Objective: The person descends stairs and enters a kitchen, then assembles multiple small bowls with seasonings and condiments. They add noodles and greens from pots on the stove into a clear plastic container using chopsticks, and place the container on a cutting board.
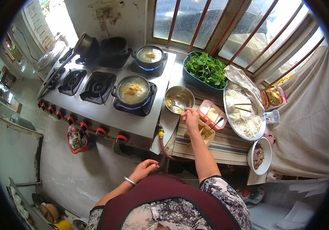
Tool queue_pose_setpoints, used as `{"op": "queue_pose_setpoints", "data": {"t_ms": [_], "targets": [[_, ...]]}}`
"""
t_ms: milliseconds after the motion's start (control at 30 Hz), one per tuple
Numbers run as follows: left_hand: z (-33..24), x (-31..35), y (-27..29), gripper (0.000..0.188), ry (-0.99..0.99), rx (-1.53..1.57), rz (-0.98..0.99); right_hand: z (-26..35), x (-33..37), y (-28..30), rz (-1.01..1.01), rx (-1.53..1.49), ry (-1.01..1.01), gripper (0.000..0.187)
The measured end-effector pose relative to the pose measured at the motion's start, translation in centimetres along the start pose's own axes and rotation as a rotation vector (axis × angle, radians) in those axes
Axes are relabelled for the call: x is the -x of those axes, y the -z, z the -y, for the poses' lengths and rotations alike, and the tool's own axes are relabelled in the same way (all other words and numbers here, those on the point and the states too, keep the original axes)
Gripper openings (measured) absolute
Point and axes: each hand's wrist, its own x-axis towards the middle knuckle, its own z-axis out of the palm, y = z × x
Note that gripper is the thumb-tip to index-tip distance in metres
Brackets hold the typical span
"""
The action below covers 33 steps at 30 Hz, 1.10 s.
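Note:
My right hand (190,118) reaches over the counter and is closed on the end of a spoon (178,108). The spoon's other end dips into a steel bowl (167,94) with yellowish chopped bits inside. Below that hand is a yellowish container (209,138). Beside it, a pink seasoning box (219,108) holds white granules, and a dark-handled spoon (217,122) leans across. My left hand (144,170), with a bangle at the wrist, hangs in front of my apron, its fingers loosely bent and nothing visible in them.
Two pots, a nearer pot (133,91) and a farther pot (149,56), simmer over lit flames on the steel stove (135,122). Leafy greens fill a blue basin (190,78). White noodles with chopsticks lie in a large basin (236,130). A white bowl (267,155) holds meat.

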Motion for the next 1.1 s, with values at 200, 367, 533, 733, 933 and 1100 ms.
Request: {"op": "queue_pose_setpoints", "data": {"t_ms": [200, 367, 533, 733, 933, 1100], "targets": [[-0.1, 0.0, 0.2, 0.023, 0.009, -0.002, -0.020, 1.7, 1.2, 2.6, -0.002, -0.283, -0.161, 0.021], [-0.2, -0.1, 0.2, 0.022, -0.004, 0.018, -0.012, 5.8, 0.5, 3.4, 0.024, -0.279, -0.013, 0.018], [0.1, -0.1, 0.2, 0.022, -0.032, 0.049, -0.035, 13.1, -4.3, -1.1, 0.137, -0.216, 0.332, 0.019], [1.2, 1.1, 0.5, 0.021, -0.110, 0.180, -0.134, 16.7, -9.6, -11.6, 0.012, 0.727, 1.152, 0.020], [2.1, 2.4, 1.0, 0.023, -0.103, 0.252, -0.168, 17.9, -8.9, -11.1, -0.004, 0.741, 1.284, 0.023], [1.7, 1.9, 2.1, 0.022, -0.102, 0.194, -0.093, 13.9, -1.6, -1.4, 0.020, 0.559, 0.939, 0.014]]}}
